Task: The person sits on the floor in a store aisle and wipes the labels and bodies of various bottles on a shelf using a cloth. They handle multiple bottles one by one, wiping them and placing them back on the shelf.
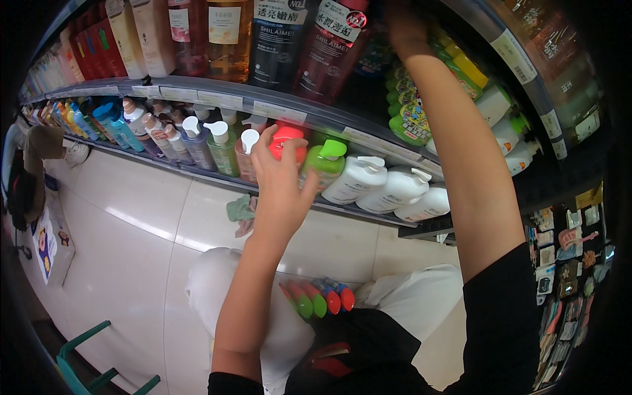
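Note:
My left hand [284, 182] is at the lower shelf with its fingers spread over a red bottle [289, 140]. Its thumb lies in front of a bottle with a bright green pump [332, 149]; whether the hand grips or only touches is unclear. My right hand [407, 29] reaches deep into the upper shelf, dark and blurred, so its fingers and anything in them are hidden. Close to that forearm stand green bottles with cartoon labels [417, 116]. A dark red wash bottle [330, 54] is to its left. Between my knees are several bottles with green and red ends [318, 298].
White pump bottles [354, 180] line the lower shelf right of my left hand. Price labels run along the shelf edge [219, 100]. On the floor lie a green cloth [240, 208] and a white printed box [52, 244]. A green metal frame [81, 340] stands at lower left.

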A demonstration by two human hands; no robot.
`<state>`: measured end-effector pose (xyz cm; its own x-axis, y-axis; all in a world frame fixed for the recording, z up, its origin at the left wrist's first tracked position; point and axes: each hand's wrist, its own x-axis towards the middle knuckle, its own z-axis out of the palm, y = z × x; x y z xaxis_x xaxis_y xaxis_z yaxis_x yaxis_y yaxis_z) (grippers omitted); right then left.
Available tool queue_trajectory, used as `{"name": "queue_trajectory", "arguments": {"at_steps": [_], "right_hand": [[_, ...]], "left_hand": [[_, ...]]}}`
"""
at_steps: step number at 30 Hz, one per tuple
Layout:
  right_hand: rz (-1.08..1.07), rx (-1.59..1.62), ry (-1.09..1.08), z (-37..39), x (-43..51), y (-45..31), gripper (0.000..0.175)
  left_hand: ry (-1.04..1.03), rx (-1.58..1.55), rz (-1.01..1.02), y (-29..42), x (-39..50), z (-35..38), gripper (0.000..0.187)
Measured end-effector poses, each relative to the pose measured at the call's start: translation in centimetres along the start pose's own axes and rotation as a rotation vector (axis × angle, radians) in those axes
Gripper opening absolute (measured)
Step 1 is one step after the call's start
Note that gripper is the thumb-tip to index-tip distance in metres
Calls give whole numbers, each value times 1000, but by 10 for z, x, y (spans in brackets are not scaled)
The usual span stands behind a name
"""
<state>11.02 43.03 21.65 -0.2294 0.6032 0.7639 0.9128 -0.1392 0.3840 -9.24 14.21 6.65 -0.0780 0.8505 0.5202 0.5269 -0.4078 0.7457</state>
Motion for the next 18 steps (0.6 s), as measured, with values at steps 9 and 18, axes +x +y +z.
{"name": "queue_trajectory", "arguments": {"at_steps": [9,18], "right_hand": [[75,82,-233,9,14,5,44],[-99,-33,44,19,4,15,41]], "left_hand": [[4,-36,-4,-4,3,2,42],[-16,-13,-2,3,3,4,43]]}}
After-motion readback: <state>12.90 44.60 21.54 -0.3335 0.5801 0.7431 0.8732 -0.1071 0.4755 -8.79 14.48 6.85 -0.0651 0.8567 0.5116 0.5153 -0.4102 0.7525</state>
